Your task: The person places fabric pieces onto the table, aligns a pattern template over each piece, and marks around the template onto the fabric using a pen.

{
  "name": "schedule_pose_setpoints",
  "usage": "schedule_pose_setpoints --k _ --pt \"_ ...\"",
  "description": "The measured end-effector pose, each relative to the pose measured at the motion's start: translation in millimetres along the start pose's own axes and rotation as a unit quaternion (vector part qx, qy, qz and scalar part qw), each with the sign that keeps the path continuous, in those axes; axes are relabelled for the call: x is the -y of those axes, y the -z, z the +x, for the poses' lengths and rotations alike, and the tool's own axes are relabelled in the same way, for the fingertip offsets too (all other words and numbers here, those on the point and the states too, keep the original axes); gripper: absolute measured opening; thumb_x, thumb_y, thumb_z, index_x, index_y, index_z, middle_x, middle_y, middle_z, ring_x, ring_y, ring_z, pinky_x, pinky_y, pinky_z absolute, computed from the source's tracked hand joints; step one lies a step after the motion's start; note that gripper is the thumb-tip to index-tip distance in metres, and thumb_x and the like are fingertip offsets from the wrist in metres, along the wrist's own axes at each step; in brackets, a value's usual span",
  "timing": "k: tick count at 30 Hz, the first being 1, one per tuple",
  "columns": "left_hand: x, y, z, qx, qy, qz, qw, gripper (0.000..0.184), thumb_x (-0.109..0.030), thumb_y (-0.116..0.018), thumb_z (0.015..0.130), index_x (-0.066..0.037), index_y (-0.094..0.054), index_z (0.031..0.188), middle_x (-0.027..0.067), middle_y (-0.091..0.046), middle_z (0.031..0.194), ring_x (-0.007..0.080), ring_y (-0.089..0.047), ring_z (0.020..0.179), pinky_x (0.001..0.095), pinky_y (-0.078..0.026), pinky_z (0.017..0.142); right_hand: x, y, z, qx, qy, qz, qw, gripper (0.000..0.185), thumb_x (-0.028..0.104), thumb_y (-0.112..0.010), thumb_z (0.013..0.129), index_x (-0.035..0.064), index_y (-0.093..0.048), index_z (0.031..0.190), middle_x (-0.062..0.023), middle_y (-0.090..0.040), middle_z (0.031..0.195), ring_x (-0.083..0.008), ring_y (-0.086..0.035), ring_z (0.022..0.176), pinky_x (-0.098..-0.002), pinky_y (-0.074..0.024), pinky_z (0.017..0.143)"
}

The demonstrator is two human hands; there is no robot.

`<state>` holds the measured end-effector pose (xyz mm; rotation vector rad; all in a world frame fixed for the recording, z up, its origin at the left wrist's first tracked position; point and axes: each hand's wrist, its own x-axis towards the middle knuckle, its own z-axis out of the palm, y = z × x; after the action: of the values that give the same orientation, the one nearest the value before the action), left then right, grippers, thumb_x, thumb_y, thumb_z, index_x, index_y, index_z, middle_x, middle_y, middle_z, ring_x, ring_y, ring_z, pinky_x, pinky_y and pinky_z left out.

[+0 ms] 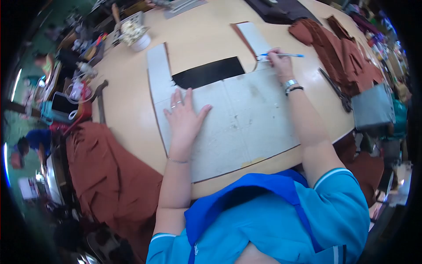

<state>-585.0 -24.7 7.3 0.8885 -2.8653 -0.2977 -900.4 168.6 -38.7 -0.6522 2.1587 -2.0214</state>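
A large pale grey pattern board [237, 119] with two upward strips lies on the table, with brown edges of material showing beneath it. My left hand [184, 115] lies flat on the board's left part, fingers spread, holding nothing. Between the strips lies a black piece [209, 73] along the board's upper edge. My right hand [280, 62] grips a blue and white pen [291, 55] near the base of the right strip, its tip pointing left by the strip's edge.
Scissors [336, 90] lie at the right, near brown fabric [347, 57] and a grey metal box [373, 107]. A hammer [101, 101] rests at the left. More brown fabric [110, 171] drapes at the lower left. A white pot [140, 42] stands at the back left.
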Motion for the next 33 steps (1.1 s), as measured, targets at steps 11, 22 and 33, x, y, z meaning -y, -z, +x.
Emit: schedule_pose_setpoints --k 11,22,33 --pt "6 -6 3 -0.050 -0.016 -0.047 0.998 0.077 -0.064 -0.067 0.076 -0.005 -0.052 0.123 0.0214 -0.034 0.148 0.0372 -0.026 0.142 0.0701 -0.022 0.105 45 -141 -31 0.170 0.053 0.059 0.982 0.013 0.016 -0.067 0.086 0.0040 -0.066 0.091 -0.0020 -0.068 0.075 -0.0060 -0.060 0.068 -0.0234 -0.0486 0.060" --pt "10 -8 7 -0.058 -0.027 -0.054 0.996 0.084 -0.064 -0.069 0.074 0.000 -0.045 0.124 0.0214 -0.033 0.149 0.0424 -0.025 0.141 0.0714 -0.022 0.103 62 -238 -59 0.294 0.108 -0.025 0.950 0.016 0.016 -0.066 0.079 0.0006 -0.063 0.082 -0.0070 -0.067 0.070 -0.0125 -0.064 0.065 -0.0268 -0.0515 0.061" --pt "10 -14 7 -0.055 -0.021 -0.046 0.997 0.094 -0.065 -0.067 0.075 0.000 -0.036 0.136 0.0233 -0.039 0.144 0.0414 -0.024 0.141 0.0716 -0.021 0.103 65 -238 -61 0.280 0.141 -0.055 0.948 0.016 0.016 -0.067 0.078 -0.0001 -0.063 0.080 -0.0096 -0.068 0.068 -0.0149 -0.066 0.062 -0.0276 -0.0526 0.058"
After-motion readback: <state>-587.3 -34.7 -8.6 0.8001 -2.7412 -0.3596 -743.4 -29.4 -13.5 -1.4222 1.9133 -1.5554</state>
